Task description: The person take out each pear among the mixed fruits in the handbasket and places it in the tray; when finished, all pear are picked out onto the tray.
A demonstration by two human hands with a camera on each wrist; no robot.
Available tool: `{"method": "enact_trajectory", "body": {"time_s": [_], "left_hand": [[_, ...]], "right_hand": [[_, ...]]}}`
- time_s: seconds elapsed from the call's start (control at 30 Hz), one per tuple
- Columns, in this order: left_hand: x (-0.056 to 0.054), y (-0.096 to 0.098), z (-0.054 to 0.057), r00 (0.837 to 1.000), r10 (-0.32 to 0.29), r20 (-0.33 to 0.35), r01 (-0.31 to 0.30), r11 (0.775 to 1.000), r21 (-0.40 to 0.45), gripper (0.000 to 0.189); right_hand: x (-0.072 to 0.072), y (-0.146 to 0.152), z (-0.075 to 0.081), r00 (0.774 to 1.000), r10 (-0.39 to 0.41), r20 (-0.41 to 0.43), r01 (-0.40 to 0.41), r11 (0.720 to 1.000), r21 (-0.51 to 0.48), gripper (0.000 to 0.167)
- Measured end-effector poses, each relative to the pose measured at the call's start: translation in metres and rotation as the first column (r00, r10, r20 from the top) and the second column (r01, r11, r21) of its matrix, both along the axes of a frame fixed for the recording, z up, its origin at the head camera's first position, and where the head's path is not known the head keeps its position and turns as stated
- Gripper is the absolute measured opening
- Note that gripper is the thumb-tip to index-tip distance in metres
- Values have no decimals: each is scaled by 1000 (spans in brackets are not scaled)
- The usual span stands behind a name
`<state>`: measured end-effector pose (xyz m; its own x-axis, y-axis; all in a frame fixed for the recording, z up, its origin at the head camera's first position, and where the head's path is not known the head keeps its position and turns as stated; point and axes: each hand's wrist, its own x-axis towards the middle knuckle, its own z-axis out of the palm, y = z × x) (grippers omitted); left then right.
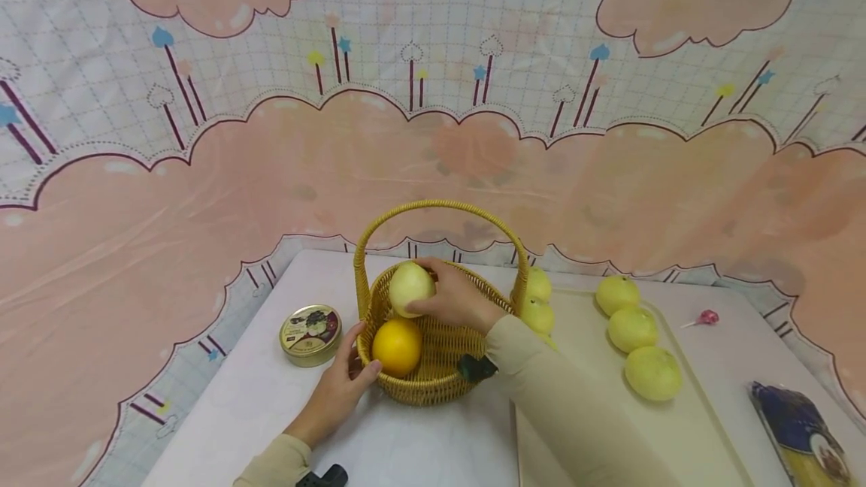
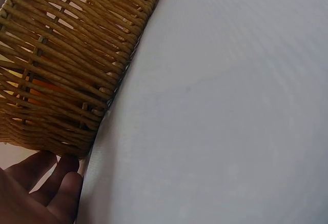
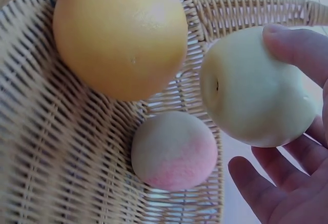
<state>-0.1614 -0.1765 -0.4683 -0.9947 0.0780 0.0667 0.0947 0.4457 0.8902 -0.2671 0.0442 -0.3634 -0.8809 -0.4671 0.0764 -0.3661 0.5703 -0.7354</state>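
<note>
A wicker basket (image 1: 426,395) with a tall arched handle stands on the table. My left hand (image 1: 340,395) holds its left side, thumb and fingers spread around the wall; in the left wrist view fingertips (image 2: 72,183) touch the woven side. My right hand (image 1: 460,295) holds a pale green apple (image 1: 408,288) at the basket's left rear, thumb on one side and fingers on the other. Just in front of that apple, an orange (image 1: 397,347) lies inside the basket. The right wrist view also shows a pink-and-white peach (image 3: 174,149) in the basket, hidden in the head view.
Left of the basket is a round tin (image 1: 311,333). To the right, a cream tray (image 1: 575,412) bears several yellow-green fruits (image 1: 632,329). A lollipop (image 1: 707,318) and a blue-and-yellow packet (image 1: 801,434) lie at the far right. A patterned cloth (image 1: 433,164) hangs behind.
</note>
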Motion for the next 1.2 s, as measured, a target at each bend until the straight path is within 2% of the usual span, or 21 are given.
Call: {"method": "enact_trajectory", "body": {"time_s": [0.33,0.57,1.0,1.2], "left_hand": [[-1,1,1,1000,5,1,-5,1000,-3,71],[-1,1,1,1000,3,1,-3,1000,-7,71],[-1,0,1,1000,4,-3,-4,1000,-16,71],[-1,0,1,1000,3,1,-3,1000,-17,71]], "right_hand": [[16,25,2,998,2,-66,-1,1000,15,80],[32,44,5,998,19,-65,-20,1000,-11,77],[52,73,-2,995,36,-88,-38,999,-18,77],[58,88,-9,993,9,-116,-8,1000,5,76]]}}
